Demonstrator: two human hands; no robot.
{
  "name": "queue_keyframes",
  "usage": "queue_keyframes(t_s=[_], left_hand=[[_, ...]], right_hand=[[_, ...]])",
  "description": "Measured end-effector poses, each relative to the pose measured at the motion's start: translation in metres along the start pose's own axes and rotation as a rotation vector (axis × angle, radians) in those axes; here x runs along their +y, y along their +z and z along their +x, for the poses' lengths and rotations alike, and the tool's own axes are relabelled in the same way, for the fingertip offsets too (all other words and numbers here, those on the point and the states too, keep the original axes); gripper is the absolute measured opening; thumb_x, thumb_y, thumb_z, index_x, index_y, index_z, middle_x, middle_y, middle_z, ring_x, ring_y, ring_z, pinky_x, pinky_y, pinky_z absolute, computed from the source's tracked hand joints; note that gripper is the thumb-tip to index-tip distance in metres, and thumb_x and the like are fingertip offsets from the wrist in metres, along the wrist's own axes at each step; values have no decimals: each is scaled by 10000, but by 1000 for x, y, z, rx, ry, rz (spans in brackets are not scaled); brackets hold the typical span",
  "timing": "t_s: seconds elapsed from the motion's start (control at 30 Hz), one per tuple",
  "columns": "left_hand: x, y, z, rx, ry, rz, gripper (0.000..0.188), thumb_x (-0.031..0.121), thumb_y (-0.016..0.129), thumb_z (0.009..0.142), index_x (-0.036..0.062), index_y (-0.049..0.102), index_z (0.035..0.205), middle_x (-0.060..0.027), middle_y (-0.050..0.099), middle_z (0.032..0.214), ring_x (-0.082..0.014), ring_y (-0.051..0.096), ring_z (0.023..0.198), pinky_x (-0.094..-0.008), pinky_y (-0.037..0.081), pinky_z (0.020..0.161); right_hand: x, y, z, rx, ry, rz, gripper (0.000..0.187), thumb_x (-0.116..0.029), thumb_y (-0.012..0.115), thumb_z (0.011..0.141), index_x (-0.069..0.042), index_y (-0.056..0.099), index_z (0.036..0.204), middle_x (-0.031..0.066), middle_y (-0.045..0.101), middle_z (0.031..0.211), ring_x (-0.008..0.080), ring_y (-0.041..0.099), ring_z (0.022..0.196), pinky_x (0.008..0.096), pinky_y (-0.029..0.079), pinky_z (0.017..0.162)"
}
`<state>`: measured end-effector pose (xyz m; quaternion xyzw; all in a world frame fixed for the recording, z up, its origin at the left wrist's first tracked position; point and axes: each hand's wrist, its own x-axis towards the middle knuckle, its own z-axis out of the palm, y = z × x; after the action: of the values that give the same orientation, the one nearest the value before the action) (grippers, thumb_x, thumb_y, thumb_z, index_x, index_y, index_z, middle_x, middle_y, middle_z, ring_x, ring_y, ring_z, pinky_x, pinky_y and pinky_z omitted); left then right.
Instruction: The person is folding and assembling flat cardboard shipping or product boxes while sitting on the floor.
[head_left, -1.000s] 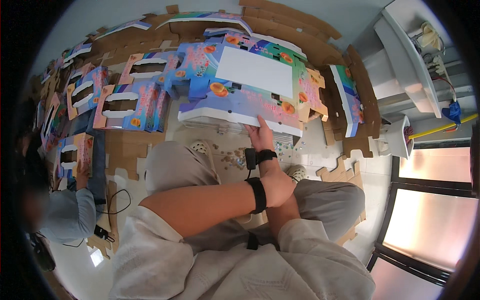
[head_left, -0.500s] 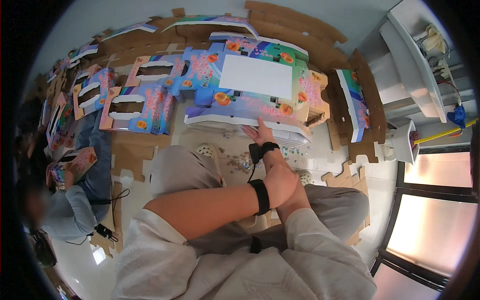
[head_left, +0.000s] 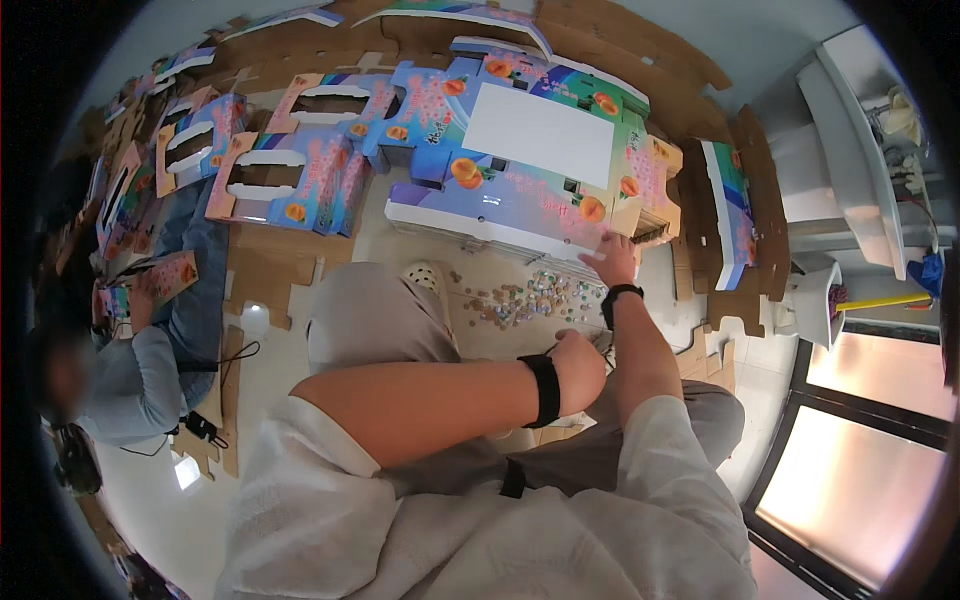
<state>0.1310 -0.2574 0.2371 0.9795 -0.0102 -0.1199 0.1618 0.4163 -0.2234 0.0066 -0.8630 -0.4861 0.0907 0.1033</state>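
A stack of flattened printed cardboard boxes (head_left: 540, 205) lies on the floor before me, its top sheet blue, purple and green with peaches and a white panel (head_left: 540, 135). At the stack's near right edge, my right hand (head_left: 614, 262) touches the cardboard with its fingers apart; I see no grip on it. My left hand (head_left: 580, 372) is curled closed above my right leg, apart from the stack. Nothing shows in it, though its inner side is hidden. Both wrists wear black straps. Small round shiny pieces (head_left: 535, 300) lie scattered on the floor between my legs and the stack.
Folded printed boxes with window openings (head_left: 265, 180) stand at the left. Beyond them a person (head_left: 135, 375) sits holding a printed box (head_left: 165, 278). Brown cardboard (head_left: 765, 200) leans at the right and back. A white sink-like fixture (head_left: 860, 150) and yellow rod (head_left: 880, 302) are far right.
My left hand has let go of my right forearm and is now curled by itself. My right hand has moved right along the stack's near edge. The view has shifted slightly.
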Motion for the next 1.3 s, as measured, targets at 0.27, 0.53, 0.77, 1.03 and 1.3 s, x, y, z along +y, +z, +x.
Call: queue_keyframes(t_s=[0.27, 0.53, 0.77, 1.03, 1.3], left_hand=[[7, -2, 4, -85, 13, 36, 140, 210, 703, 869, 149, 822, 912, -54, 781, 885, -263, 752, 841, -486, 507, 732], [13, -7, 21, -282, -9, 20, 276, 216, 724, 885, 151, 828, 1133, -107, 788, 1155, -338, 739, 1091, -609, 543, 916], [8, -19, 13, 133, 56, -101, 148, 176, 725, 821, 124, 836, 905, -81, 801, 899, -299, 778, 895, -486, 587, 750], [-11, -65, 10, 719, 195, -293, 147, 186, 678, 837, 61, 710, 907, -136, 699, 702, -366, 726, 696, -495, 549, 611], [-22, -95, -18, 1098, 132, -457, 214, 255, 656, 949, 104, 637, 798, -136, 619, 601, -376, 662, 595, -493, 505, 561]], right_hand=[[-3, -18, 14, -232, -134, -345, 992, -459, 985, 607, -124, 570, 1443, 77, 646, 1393, 295, 564, 1367, 480, 406, 1173], [11, -1, 12, -199, -217, -255, 953, -439, 980, 618, -57, 585, 1396, 144, 671, 1400, 327, 601, 1347, 458, 456, 1157], [-15, -12, 36, -440, -120, -547, 909, -505, 990, 616, -76, 637, 1336, 145, 701, 1323, 326, 676, 1239, 442, 569, 1011], [-134, -192, 48, -314, -480, 112, 458, -333, 773, 950, -36, 723, 1295, 170, 791, 1039, 261, 764, 944, 379, 596, 838], [-172, -357, -105, -33, -268, 1203, 230, -144, 609, 1086, 49, 714, 1154, 116, 762, 980, 176, 724, 879, 305, 565, 790]])
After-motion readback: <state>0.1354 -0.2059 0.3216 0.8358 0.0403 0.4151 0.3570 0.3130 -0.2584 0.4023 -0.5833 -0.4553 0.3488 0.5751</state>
